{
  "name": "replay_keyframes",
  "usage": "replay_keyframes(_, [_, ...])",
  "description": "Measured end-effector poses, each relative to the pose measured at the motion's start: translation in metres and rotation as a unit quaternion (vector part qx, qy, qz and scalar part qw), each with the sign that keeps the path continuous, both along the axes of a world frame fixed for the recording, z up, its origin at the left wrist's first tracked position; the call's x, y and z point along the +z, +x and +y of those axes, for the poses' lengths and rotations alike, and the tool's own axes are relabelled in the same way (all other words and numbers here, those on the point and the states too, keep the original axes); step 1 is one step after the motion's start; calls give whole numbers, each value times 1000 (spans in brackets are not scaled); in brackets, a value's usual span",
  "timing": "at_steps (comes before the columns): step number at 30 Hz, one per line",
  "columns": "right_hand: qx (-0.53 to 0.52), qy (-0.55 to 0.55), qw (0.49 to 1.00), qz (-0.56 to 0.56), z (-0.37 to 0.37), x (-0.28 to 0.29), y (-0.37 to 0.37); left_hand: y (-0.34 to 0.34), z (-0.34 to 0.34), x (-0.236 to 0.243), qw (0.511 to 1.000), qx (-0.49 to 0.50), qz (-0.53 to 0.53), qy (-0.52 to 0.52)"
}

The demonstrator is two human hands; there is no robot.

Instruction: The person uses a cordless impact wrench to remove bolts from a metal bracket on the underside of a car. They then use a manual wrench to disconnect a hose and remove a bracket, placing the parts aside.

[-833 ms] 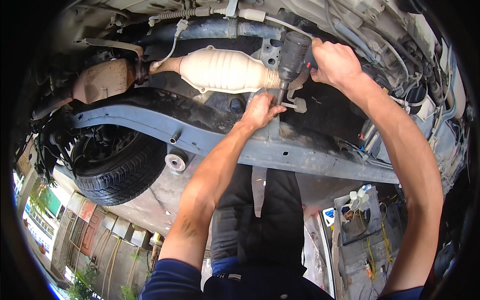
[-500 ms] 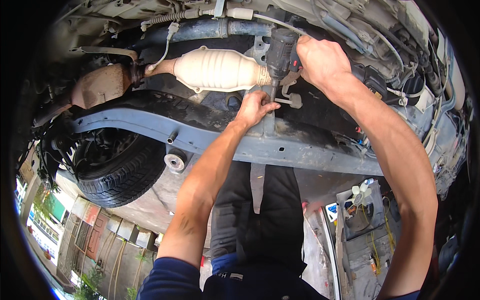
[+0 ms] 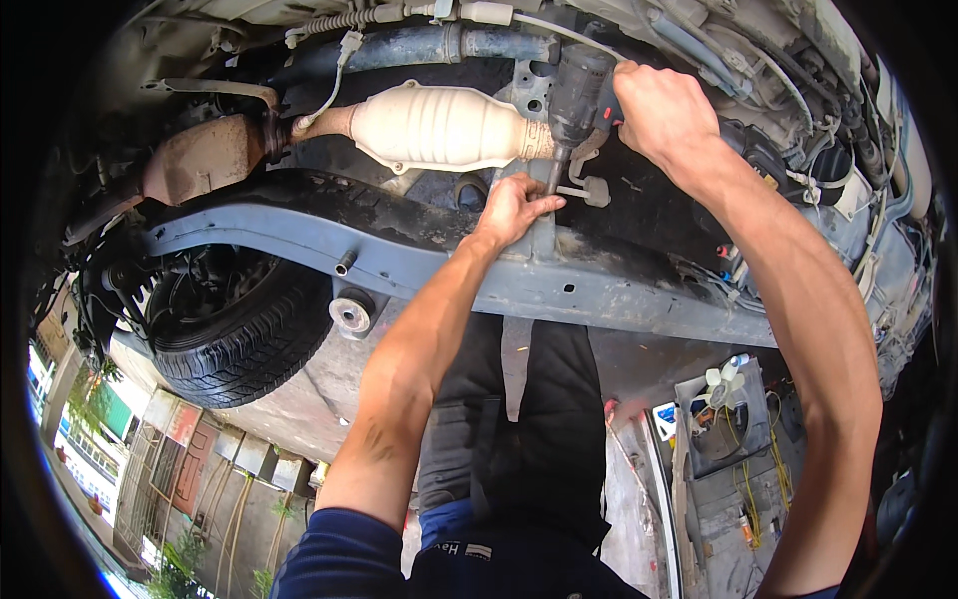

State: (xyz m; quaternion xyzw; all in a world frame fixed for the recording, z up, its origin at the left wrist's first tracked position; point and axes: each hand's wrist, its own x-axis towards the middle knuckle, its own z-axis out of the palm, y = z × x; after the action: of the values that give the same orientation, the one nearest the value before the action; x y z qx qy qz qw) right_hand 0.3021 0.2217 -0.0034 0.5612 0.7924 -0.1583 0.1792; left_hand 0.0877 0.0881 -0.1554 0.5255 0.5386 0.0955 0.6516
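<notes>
My right hand (image 3: 667,112) is closed round the grip of a black cordless impact wrench (image 3: 581,85). The wrench hangs nose down, slightly tilted, with a long metal socket (image 3: 559,168) on its end. At the socket's lower end, the thumb of my left hand (image 3: 511,212) presses against it; the other fingers curl behind and their tips are hidden. Both meet at a bracket on the grey frame rail (image 3: 519,288) of a vehicle's underside. Whatever fastener sits inside the socket cannot be seen. Right beside it is a rubber exhaust hanger (image 3: 596,192) on a rod.
A pale heat-shielded catalytic converter (image 3: 434,127) and rusty exhaust box (image 3: 205,160) run across beyond my hands. A tyre (image 3: 239,349) is at left. Hoses and wiring (image 3: 838,190) crowd the right. Below lies a grey fan shroud (image 3: 720,449) with a white fan.
The view has shifted slightly. The wrench and my right hand have moved a little right, tilting the wrench more and baring more of the holed bracket. My left hand stays at the socket's end.
</notes>
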Motion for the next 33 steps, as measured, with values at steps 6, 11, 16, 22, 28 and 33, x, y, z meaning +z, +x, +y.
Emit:
replay_keyframes(6, [-12,-10,999,-39,2,2,-4,-1,1,1,1000,-5,1,-16])
replay_keyframes(11, [15,12,1000,-16,2,1,-3,-2,5,6,999,-29,18,-39])
replay_keyframes(16, [22,21,1000,-6,6,0,-1,-3,5,7,998,-16,15,-60])
replay_keyframes(22, [-2,-28,998,-52,12,3,-3,-2,5,-3,994,-98,43,9])
replay_keyframes(28, [-16,-18,999,-32,14,4,4,-3,9,-12,986,-156,48,-27])
replay_keyframes(33, [-99,-52,994,6,22,16,20,-5,10,-13,980,-193,34,-21])
